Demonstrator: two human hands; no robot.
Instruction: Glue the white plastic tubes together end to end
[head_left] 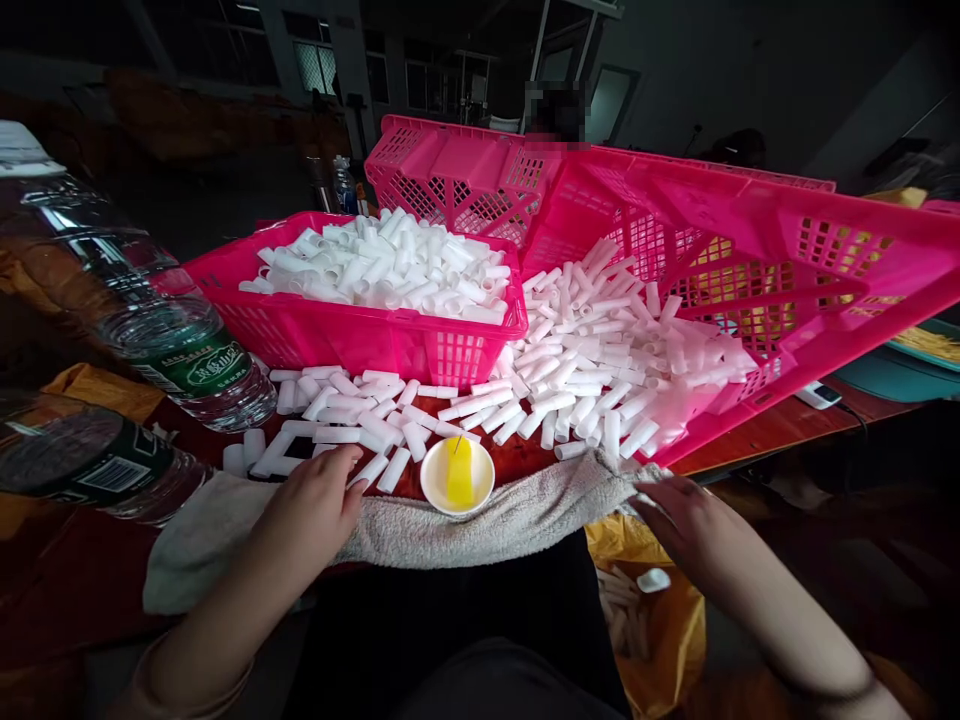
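My left hand [321, 500] is at the table edge beside loose white plastic tubes [382, 425], its thumb and fingers slightly apart. A short tube [371, 471] lies right at its fingertips, and I see none clearly gripped. My right hand [686, 515] is by the right end of a rolled grey towel [480, 530], fingers stretched out, with nothing visible in them. Between my hands a small white dish [433, 490] holds a yellow block [460, 473] with a thin dark pin standing in it. Below my right hand, one white piece [654, 580] shows over a yellow bag [679, 625] containing tubes.
A pink basket [330, 335] heaped with white tubes stands behind the dish. On the right, a larger tilted pink basket [825, 240] spills tubes onto the red table [780, 435]. Two water bottles [187, 340] are at left. A person's head [555, 112], blurred out, shows behind the baskets.
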